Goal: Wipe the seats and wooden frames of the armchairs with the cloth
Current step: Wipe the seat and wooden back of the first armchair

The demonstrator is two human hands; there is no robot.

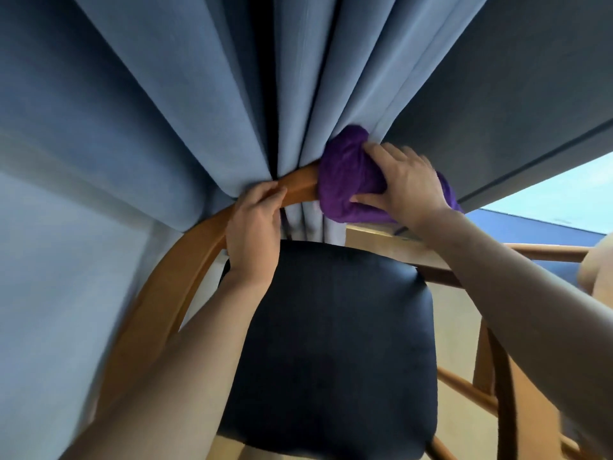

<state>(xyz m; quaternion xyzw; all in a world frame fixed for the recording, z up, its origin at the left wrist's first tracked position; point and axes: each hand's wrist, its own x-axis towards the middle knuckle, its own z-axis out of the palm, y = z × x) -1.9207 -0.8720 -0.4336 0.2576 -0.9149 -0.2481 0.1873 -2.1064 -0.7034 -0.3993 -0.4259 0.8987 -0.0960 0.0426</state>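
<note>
An armchair stands below me, with a black padded seat (331, 343) and a curved wooden frame (185, 270) that arches over its back. My left hand (255, 224) grips the top of that curved rail, fingers wrapped over it. Just to the right, my right hand (404, 184) holds a bunched purple cloth (345, 180) and presses it onto the same rail. The cloth hides the rail under it.
Blue curtains (199, 94) hang in folds right behind the chair back and touch the rail. A second chair's wooden rails (547, 252) show at the right. A pale wall (49, 277) is at the left, a window (557, 197) at the right.
</note>
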